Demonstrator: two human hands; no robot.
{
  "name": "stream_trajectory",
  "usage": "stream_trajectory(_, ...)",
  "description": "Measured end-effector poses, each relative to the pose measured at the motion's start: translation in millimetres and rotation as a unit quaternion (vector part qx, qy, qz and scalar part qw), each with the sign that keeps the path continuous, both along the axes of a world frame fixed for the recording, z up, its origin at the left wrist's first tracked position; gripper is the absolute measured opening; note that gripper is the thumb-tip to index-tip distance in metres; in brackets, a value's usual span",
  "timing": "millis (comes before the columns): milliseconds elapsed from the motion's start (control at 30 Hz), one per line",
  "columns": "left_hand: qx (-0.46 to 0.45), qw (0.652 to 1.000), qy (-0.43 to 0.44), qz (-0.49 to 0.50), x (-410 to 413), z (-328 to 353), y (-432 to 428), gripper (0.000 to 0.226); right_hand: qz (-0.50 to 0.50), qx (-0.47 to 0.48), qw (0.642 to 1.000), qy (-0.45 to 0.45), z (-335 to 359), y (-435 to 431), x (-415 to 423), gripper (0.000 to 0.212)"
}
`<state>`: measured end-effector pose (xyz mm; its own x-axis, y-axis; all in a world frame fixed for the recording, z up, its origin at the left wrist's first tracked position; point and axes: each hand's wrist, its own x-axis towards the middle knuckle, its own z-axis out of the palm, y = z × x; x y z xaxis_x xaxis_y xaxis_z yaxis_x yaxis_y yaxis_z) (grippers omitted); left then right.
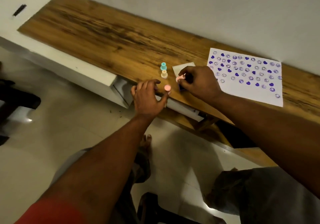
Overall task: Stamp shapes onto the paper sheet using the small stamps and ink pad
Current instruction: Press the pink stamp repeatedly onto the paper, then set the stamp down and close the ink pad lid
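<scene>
The left hand [147,95] lies spread and loose just beside an upright pink stamp [167,87], holding nothing. The right hand [197,82] pinches a pale pink stamp [180,78] over the purple ink pad [181,88]. It should press squarely, then lift straight toward a bare gap on the paper sheet [251,90] beyond.

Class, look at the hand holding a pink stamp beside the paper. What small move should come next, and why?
Probably press the pink stamp down onto the ink pad. The right hand pinches it just above the pad, whose blue edge shows beneath the hand. It is not over the paper sheet, so inking looks like the nearest step. Whether the stamp is already inked cannot be told.
</scene>
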<state>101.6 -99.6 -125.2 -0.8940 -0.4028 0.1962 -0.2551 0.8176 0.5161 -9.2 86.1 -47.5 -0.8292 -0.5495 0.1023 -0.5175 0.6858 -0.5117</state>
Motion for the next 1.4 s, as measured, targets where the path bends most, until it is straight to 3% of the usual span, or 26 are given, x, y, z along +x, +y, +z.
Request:
stream_trajectory(100, 0.032, 0.998, -0.043, 0.024, -3.2, -4.7, 0.6, 0.057, 0.027, 0.024, 0.999, -0.011, -8.0, -16.1, 7.1, 0.033)
stream_trajectory(500, 0.04, 0.998, -0.054, 0.014, -9.7, -5.1, 5.5, 0.046, 0.025, 0.066, 0.997, -0.01, -23.7, -35.7, 4.9, 0.036)
stream_trajectory(800, 0.034, 0.998, -0.05, 0.006, -14.9, -4.1, 8.3, 0.036, 0.053, 0.216, 0.974, 0.032, -9.4, -60.6, 5.1, 0.028)
stream_trajectory(967, 0.041, 0.998, -0.052, 0.008, -17.7, -7.6, 8.1, 0.043, 0.031, 0.274, 0.96, 0.043, -4.1, -73.7, 8.7, 0.02)
stream_trajectory(1167, 0.037, 0.998, -0.046, 0.018, -20.8, -9.6, 10.2, 0.048, -0.027, 0.21, 0.977, -0.016, -7.3, -73.7, 13.7, 0.03)
stream_trajectory(1300, 0.04, 0.998, -0.034, 0.045, -24.2, -12.4, 5.8, 0.04, -0.075, 0.098, 0.992, 0.027, -3.3, -56.2, 4.6, 0.048)
stream_trajectory(1400, 0.066, 0.995, -0.003, 0.078, -24.6, -13.4, 6.9, 0.059, -0.147, 0.063, 0.986, 0.048, 1.1, -36.1, -26.9, 0.054)
